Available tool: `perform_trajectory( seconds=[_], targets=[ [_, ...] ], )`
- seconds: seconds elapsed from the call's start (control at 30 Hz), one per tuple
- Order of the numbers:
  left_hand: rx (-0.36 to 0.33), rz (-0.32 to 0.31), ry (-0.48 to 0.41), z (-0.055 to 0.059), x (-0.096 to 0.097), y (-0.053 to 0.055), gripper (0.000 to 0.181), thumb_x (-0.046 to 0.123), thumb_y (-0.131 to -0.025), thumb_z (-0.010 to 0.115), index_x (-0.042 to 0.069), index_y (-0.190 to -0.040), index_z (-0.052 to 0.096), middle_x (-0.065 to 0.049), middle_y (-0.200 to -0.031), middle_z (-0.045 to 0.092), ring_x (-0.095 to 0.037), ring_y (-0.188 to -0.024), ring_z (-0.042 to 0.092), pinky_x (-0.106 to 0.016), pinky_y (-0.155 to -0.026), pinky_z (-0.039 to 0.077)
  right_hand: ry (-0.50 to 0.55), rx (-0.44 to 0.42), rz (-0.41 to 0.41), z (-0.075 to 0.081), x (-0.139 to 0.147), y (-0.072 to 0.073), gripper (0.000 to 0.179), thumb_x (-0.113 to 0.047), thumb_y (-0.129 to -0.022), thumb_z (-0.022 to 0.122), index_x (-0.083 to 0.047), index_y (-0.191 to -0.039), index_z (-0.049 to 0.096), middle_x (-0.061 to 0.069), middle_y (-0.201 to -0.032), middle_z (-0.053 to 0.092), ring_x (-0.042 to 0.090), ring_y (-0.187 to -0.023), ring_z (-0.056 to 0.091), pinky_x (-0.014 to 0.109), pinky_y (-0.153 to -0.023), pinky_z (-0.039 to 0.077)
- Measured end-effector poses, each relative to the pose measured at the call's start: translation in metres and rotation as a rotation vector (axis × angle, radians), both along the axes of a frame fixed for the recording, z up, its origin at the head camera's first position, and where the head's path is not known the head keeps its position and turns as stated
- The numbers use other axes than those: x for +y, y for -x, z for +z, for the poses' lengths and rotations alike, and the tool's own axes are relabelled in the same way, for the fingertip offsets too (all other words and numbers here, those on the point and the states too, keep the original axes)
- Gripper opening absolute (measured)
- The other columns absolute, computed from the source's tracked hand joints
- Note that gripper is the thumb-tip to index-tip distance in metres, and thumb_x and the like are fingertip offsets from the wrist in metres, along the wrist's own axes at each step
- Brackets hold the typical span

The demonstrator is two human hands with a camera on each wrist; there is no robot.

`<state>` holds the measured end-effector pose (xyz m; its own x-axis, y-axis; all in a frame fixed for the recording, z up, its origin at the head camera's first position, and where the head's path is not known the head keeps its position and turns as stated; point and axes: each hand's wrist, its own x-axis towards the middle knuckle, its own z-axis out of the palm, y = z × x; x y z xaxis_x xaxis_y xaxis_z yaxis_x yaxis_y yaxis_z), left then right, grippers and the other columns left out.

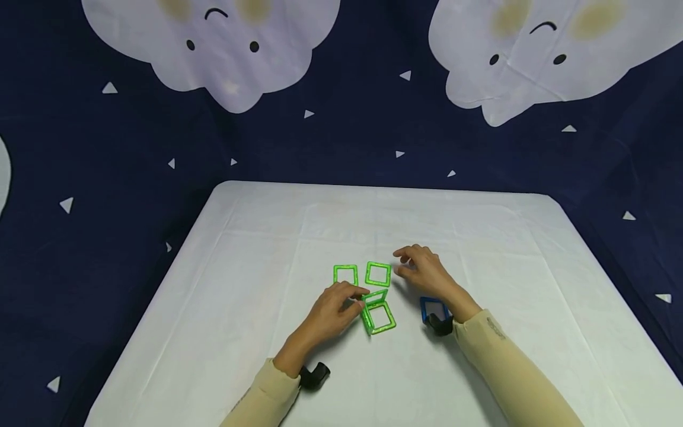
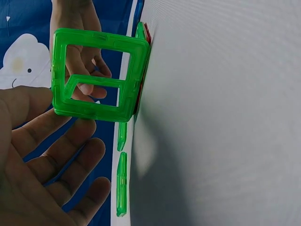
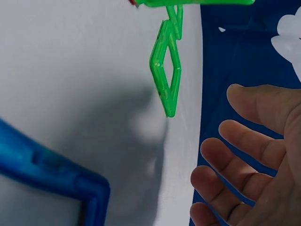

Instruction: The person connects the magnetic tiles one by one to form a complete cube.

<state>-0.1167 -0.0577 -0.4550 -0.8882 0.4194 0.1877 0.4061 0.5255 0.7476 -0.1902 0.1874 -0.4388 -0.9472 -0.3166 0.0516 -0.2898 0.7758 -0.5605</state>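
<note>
Three green square magnetic tiles meet at their edges. One flat tile (image 1: pixel 384 328) lies on the table; a second, the left side tile (image 2: pixel 94 112), and a third, the far side tile (image 1: pixel 376 293), stand up from it. My left hand (image 1: pixel 331 311) pinches the left side tile at its outer edge between thumb and forefinger, its other fingers spread loosely. To the right, my right hand (image 1: pixel 424 271) hovers with relaxed fingers and nothing in them. Beside its fingertips lies a loose green square (image 1: pixel 378 284).
Another green square (image 1: pixel 345 267) lies behind my left hand, partly covered by it. A blue square (image 1: pixel 423 308) rests under my right wrist. Black wrist cameras (image 1: pixel 316 376) hang from both sleeves. A dark blue cloth with clouds (image 1: pixel 235 77) hangs behind the white table (image 1: pixel 256 249).
</note>
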Motion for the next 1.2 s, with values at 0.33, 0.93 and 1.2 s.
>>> perform_trajectory(
  seconds=[0.33, 0.93, 1.2],
  targets=[
    [0.022, -0.001, -0.004, 0.002, -0.002, -0.004, 0.024, 0.021, -0.091, 0.061, 0.016, -0.114, 0.067, 0.000, -0.102, 0.067, -0.015, -0.099, 0.058, -0.038, -0.089, 0.042, -0.035, -0.058, -0.005, -0.003, -0.003, 0.011, 0.037, -0.024, -0.086, 0.066, -0.009, -0.119, 0.062, 0.011, -0.105, 0.063, 0.029, -0.099, 0.055, 0.048, -0.090, 0.035],
    [0.029, 0.034, 0.014, 0.001, -0.002, -0.013, 0.025, 0.022, -0.089, 0.063, 0.017, -0.114, 0.067, 0.003, -0.094, 0.066, -0.011, -0.095, 0.057, -0.039, -0.091, 0.042, -0.134, -0.096, 0.030, -0.012, -0.014, 0.017, 0.037, -0.025, -0.082, 0.069, -0.010, -0.116, 0.064, 0.008, -0.099, 0.061, 0.024, -0.091, 0.050, 0.040, -0.080, 0.035],
    [0.052, 0.036, 0.008, 0.002, -0.003, -0.017, 0.027, 0.022, -0.087, 0.065, 0.014, -0.113, 0.067, 0.002, -0.093, 0.066, -0.012, -0.093, 0.058, -0.039, -0.091, 0.042, -0.170, -0.084, 0.030, -0.012, -0.017, 0.015, 0.036, -0.025, -0.082, 0.070, -0.010, -0.114, 0.066, 0.008, -0.102, 0.061, 0.025, -0.095, 0.051, 0.044, -0.083, 0.037]
  ],
)
